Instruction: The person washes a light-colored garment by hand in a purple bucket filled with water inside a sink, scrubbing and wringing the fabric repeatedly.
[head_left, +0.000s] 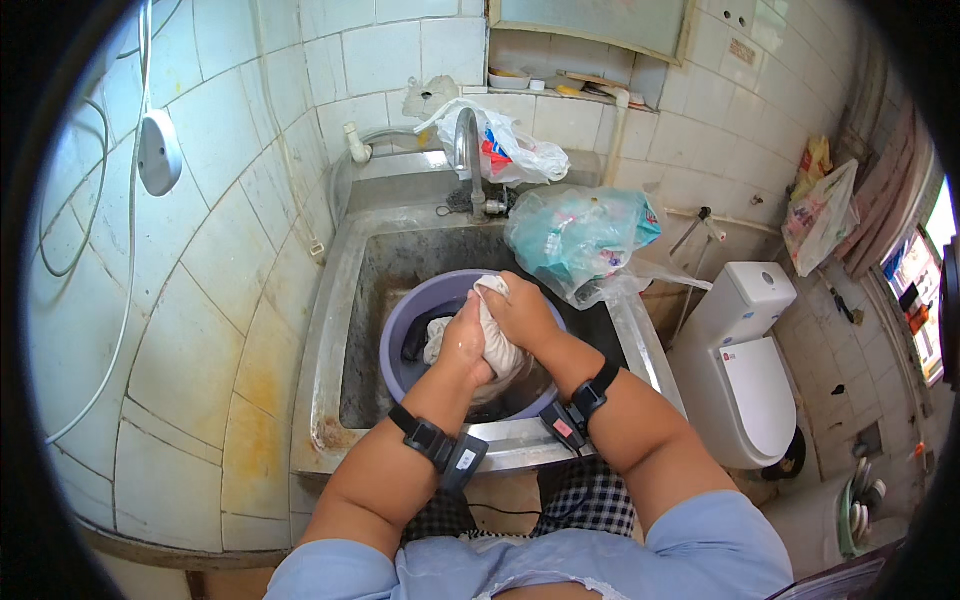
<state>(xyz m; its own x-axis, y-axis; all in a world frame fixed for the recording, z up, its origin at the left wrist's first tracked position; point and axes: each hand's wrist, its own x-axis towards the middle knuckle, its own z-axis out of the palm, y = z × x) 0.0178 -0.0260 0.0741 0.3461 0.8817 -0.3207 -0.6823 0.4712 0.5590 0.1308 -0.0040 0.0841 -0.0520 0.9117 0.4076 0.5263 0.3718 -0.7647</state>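
Note:
A wet white cloth (501, 346) is gripped by both of my hands over a purple plastic basin (393, 330). My left hand (463, 337) holds it on the left side, and my right hand (523, 311) closes around its upper part. Bunched fabric hangs down between my wrists into the basin. More white cloth (436, 341) and something dark lie inside the basin, partly hidden by my hands. The basin stands in a stained metal sink (352, 330).
Behind the basin rises a curved metal faucet (468, 150). A white plastic bag (517, 146) sits behind the faucet, and a teal-and-clear plastic bag (585, 232) rests on the sink's right rim. A white toilet (757, 390) stands to the right. Tiled wall (195, 330) borders the left side.

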